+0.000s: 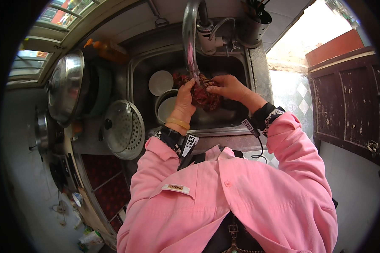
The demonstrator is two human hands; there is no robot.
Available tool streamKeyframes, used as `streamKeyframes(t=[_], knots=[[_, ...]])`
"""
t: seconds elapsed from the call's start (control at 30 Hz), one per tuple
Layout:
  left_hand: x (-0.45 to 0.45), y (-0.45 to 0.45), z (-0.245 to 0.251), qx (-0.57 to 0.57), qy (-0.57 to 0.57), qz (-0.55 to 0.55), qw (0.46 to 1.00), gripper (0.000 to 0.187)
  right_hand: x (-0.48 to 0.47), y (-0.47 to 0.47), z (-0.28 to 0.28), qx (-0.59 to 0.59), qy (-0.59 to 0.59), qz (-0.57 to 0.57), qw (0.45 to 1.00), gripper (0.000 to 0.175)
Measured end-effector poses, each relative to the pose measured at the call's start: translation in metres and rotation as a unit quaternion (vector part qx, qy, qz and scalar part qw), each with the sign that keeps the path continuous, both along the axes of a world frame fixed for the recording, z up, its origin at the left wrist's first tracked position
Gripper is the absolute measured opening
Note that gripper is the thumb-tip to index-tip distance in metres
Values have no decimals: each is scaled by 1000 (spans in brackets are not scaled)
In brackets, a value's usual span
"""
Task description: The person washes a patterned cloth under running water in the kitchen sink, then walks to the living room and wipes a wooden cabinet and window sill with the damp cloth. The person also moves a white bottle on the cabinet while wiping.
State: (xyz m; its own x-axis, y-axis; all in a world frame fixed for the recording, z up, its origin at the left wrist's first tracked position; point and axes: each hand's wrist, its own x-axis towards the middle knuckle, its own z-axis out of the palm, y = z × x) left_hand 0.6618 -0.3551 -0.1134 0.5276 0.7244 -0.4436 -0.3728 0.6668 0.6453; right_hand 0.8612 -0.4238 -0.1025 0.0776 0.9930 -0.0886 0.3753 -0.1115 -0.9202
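Under the spout of the curved chrome faucet (pixel 190 38), my left hand (pixel 183 102) and my right hand (pixel 229 88) hold a crumpled dark red bundle (pixel 205 96) between them. Its surface is mottled; I cannot tell whether it is cloth or something leafy. My left fingertips grip its near left side, close to the spout's mouth, and my right thumb and fingers pinch its right side. All this is over a steel sink (pixel 237 115). To the left of the bundle sit a white bowl (pixel 161 83) and a round pot (pixel 160 100) with another pale bowl (pixel 168 109) inside, partly hidden by my left hand.
Left of the sink stand a glass lid (pixel 117 126) on a perforated colander (pixel 139 136), a large steel lid (pixel 63 88) and an orange pump bottle (pixel 109 50). A perforated utensil holder (pixel 256 30) stands behind at right. A dark wooden door (pixel 345 104) is farther right.
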Motion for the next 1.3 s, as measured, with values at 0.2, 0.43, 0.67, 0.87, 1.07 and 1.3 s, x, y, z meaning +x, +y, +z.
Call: streamKeyframes(t=[0.2,0.43,0.67,0.87,1.07,1.3], knots=[[-16,16,-8,142,160,75,974,23,18,9,5,-2,207,-166,964,30],[-29,19,8,167,268,-18,949,37,29,10,34,8,320,-219,922,31],[-7,-9,12,372,383,-244,810,45,-16,24,59,-38,335,-91,937,32],[5,-10,-5,566,396,-190,698,37,-24,22,62,-84,345,11,935,37],[-24,7,-11,581,322,-154,732,31,18,22,20,31,28,-54,998,61],[-8,16,8,202,-22,-22,979,32,5,14,11,-93,48,-2,995,41]])
